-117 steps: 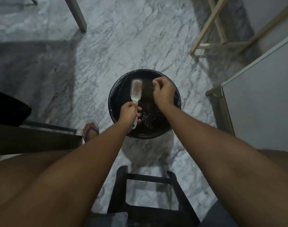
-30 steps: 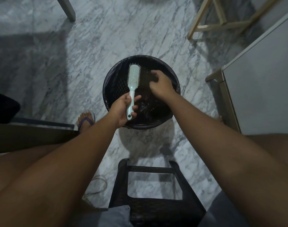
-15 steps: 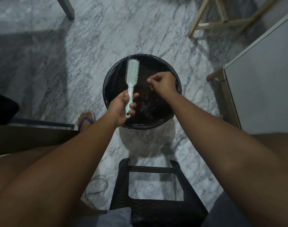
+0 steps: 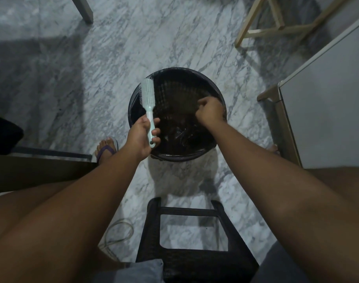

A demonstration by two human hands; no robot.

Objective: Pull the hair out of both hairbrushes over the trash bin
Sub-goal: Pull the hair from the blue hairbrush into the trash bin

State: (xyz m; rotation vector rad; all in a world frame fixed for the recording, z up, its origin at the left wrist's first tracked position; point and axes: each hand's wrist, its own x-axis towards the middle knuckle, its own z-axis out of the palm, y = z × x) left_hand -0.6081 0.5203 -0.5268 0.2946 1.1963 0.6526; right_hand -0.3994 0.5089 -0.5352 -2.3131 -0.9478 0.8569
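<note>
A pale green hairbrush (image 4: 147, 91) points away from me, its head above the left rim of the black trash bin (image 4: 195, 72). My left hand (image 4: 141, 136) grips the brush by its handle, bristles turned to the left. My right hand (image 4: 210, 111) hovers over the right side of the bin with its fingers curled together, apart from the brush. In the dim light I cannot make out any hair between those fingers. The bin is lined with a dark bag. Only one hairbrush is in view.
A black stool (image 4: 195, 256) stands between my knees, just short of the bin. A white cabinet (image 4: 327, 109) is close on the right, a dark tabletop (image 4: 31, 170) on the left. My sandalled foot (image 4: 105, 149) rests left of the bin. A wooden frame (image 4: 276, 31) stands beyond.
My left hand has swung the brush leftward to the bin's left rim. My right hand has moved right, away from the brush, and stays over the bin.
</note>
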